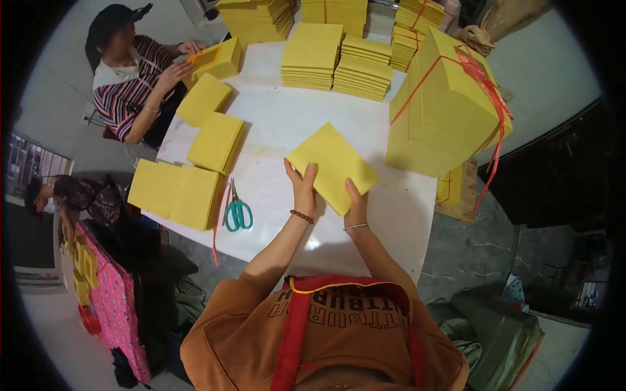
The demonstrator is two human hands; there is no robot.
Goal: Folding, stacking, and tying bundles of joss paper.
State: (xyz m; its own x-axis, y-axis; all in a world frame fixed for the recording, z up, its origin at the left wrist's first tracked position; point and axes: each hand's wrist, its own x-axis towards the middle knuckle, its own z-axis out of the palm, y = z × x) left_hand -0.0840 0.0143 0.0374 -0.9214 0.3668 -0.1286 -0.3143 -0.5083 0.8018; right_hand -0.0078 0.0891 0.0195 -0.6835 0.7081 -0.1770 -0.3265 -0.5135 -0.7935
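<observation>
Between my two hands I hold a yellow paper stack [336, 163] above the white table, turned at an angle; how many sheets it has I cannot tell. My left hand [302, 186] grips its left side, thumb on top. At the lower right edge, my right hand [356, 203] closes on it the same way, fingers hidden underneath. Scissors with teal handles [238, 216] lie to the left, beside a red plastic strip [215, 247] that hangs over the table's front edge. Next to them are yellow paper stacks [186, 195].
A tall yellow bundle tied with red ribbon [437, 104] stands at the right. More yellow stacks [312, 57] fill the table's [261, 98] far side. A co-worker [124, 78] handles yellow paper at the far left; another person [85, 202] is by a pink-covered table [117, 293]. Green sacks [495, 332] lie at lower right.
</observation>
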